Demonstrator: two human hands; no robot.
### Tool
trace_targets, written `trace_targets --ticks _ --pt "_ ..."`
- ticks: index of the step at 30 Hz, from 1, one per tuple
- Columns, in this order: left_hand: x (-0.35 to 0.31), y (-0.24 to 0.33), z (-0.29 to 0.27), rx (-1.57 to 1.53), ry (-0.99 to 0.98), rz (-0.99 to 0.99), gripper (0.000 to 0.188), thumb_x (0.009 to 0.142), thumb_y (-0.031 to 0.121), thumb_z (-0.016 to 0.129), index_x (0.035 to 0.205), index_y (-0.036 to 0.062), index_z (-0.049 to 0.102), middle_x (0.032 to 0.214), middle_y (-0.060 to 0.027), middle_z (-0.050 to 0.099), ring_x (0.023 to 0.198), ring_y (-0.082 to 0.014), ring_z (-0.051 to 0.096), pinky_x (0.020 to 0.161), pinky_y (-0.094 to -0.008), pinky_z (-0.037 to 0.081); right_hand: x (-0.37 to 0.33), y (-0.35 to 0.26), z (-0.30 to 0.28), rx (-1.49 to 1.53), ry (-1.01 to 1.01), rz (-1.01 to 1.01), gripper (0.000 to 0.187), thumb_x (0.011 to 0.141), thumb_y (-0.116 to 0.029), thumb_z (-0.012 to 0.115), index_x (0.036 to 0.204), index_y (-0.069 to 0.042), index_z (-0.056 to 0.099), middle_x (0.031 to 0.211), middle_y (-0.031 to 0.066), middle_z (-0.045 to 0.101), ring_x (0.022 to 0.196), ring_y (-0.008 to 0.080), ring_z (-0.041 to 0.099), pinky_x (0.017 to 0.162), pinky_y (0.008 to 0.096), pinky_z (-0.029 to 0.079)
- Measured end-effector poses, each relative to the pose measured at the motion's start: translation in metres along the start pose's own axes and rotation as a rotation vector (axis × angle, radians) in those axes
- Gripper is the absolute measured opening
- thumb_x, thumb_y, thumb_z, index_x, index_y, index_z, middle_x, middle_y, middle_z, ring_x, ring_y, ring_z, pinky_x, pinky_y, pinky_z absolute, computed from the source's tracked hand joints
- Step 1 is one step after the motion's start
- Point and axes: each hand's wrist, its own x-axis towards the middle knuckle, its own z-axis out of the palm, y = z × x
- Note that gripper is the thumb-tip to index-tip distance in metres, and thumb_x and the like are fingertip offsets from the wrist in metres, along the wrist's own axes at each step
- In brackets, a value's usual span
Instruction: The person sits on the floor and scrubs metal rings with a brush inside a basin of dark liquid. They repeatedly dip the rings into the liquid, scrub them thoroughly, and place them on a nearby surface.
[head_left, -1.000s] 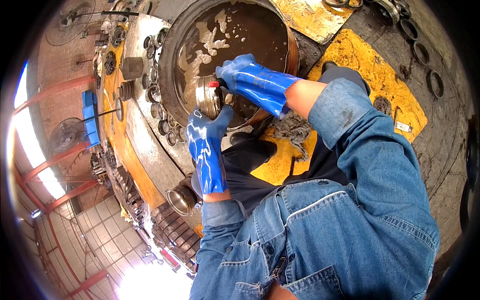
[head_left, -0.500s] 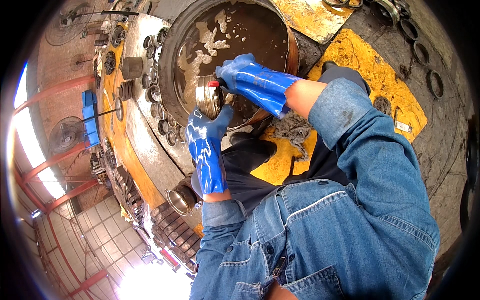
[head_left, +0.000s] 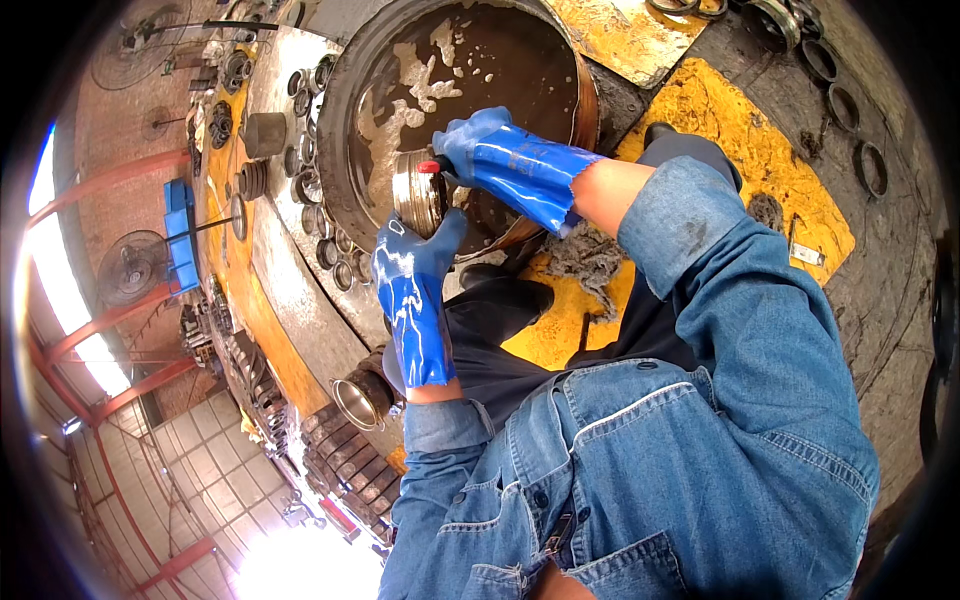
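Left hand (head_left: pixel 408 255) clamps the ribbed cylinder (head_left: pixel 415 193) at the near side of the basin (head_left: pixel 338 130); right hand (head_left: pixel 470 143) grips a red-ended tool (head_left: pixel 429 167) by it. From here, I'd want that left hold firm, lest the cylinder slip into the basin.

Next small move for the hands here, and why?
Probably a short, light stroke of the red-tipped tool along the ribbed metal cylinder, with the left hand holding steady. The right hand grips the tool right at the cylinder, and the left hand supports its near side over the basin. The tool's working end is hard to make out.
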Motion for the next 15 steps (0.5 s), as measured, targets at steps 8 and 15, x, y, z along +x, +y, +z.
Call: trace_targets --ticks 8,15 --pt "-0.003 0.005 -0.002 -0.036 -0.007 0.008 0.061 0.067 0.037 0.087 0.119 0.007 0.075 0.1 -0.0119 0.078 0.091 -0.023 0.074 0.084 -0.037 0.056 0.0 0.0 -0.001 0.002 -0.003 0.022 0.037 0.088 -0.031 0.069 0.124 -0.021 0.071 0.12 0.0036 0.073 0.113 0.0252 0.071 0.085 0.0477 0.06" --pt "-0.006 0.012 -0.005 0.013 -0.009 -0.005 0.063 0.066 0.041 0.085 0.119 0.0067 0.075 0.102 -0.0142 0.077 0.095 -0.026 0.074 0.087 -0.0384 0.056 0.001 0.004 0.004 0.013 0.041 -0.014 0.034 0.088 -0.03 0.069 0.121 -0.021 0.072 0.118 0.0033 0.074 0.111 0.0248 0.072 0.084 0.0462 0.06"
